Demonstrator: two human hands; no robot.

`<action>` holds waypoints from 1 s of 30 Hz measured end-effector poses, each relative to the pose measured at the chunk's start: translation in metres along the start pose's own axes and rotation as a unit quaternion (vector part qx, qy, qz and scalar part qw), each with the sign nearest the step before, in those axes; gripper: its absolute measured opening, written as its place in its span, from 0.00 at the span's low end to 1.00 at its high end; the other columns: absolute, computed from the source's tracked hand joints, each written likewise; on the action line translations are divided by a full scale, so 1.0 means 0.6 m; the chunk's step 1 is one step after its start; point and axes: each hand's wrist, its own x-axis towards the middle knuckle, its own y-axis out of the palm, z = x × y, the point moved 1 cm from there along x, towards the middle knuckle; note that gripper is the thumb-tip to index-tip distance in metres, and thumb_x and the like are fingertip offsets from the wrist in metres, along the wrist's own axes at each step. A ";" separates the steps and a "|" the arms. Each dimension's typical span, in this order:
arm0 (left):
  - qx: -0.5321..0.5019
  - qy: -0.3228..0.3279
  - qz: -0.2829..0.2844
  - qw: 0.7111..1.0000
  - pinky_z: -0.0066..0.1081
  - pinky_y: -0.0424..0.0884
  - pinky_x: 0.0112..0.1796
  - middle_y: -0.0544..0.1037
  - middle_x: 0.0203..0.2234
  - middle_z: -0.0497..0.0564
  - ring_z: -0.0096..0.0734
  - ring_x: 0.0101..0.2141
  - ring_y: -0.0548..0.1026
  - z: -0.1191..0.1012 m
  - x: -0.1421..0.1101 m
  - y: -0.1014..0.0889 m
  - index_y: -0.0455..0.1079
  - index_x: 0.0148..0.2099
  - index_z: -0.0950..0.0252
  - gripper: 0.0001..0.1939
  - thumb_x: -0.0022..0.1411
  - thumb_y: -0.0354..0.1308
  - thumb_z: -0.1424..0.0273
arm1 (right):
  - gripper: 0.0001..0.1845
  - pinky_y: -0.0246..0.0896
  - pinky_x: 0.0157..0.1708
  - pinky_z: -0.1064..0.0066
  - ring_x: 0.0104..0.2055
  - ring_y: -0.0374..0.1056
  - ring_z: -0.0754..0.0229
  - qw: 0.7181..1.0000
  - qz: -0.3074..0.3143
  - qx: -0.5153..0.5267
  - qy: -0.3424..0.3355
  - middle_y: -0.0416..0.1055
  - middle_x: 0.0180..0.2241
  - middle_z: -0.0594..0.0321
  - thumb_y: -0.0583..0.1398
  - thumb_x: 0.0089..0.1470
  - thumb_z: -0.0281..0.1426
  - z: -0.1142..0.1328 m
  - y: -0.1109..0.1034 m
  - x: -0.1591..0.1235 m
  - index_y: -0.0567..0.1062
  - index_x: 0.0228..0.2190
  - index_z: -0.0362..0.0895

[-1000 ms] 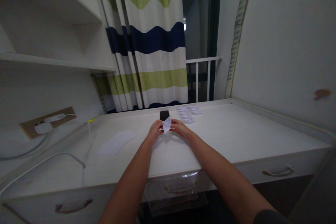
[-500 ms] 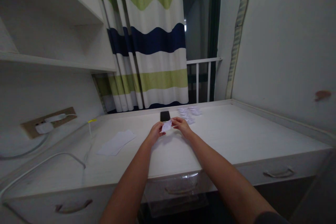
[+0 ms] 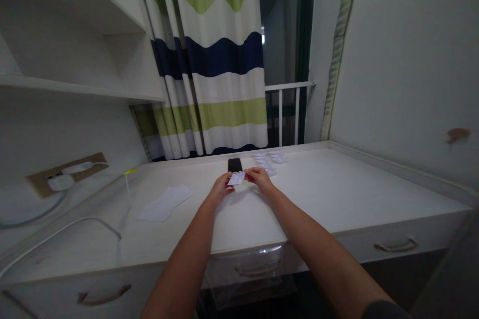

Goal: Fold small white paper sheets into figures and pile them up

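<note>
A small piece of white paper (image 3: 236,179), apparently folded, is held just above the desk between both hands. My left hand (image 3: 221,187) pinches its left side, and the fingers of my right hand (image 3: 258,177) close on its right edge. Just beyond the paper lies a black phone (image 3: 235,164), flat on the desk. Behind my right hand, several folded white paper pieces (image 3: 266,160) sit in a cluster. Off to the left, flat white paper sheets (image 3: 166,203) overlap one another on the desk.
The white desk (image 3: 310,194) has a raised back edge and drawers with handles (image 3: 396,246) along its front. A white cable (image 3: 86,219) runs over its left side from near the wall outlet (image 3: 62,182). A striped curtain (image 3: 228,84) hangs behind.
The paper between my hands has tilted, so its face looks flatter and shorter. Both hands stay in nearly the same place, still gripping it.
</note>
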 end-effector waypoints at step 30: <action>0.061 -0.015 0.004 0.998 0.22 0.63 0.22 0.64 0.19 0.45 0.17 0.17 0.61 0.001 -0.001 -0.004 0.62 0.29 0.66 0.11 0.51 0.52 0.62 | 0.05 0.58 0.13 0.82 0.16 0.65 0.68 0.923 -0.381 0.016 -0.053 0.65 0.13 0.68 0.59 0.40 0.24 0.058 -0.167 0.058 0.67 0.18 0.38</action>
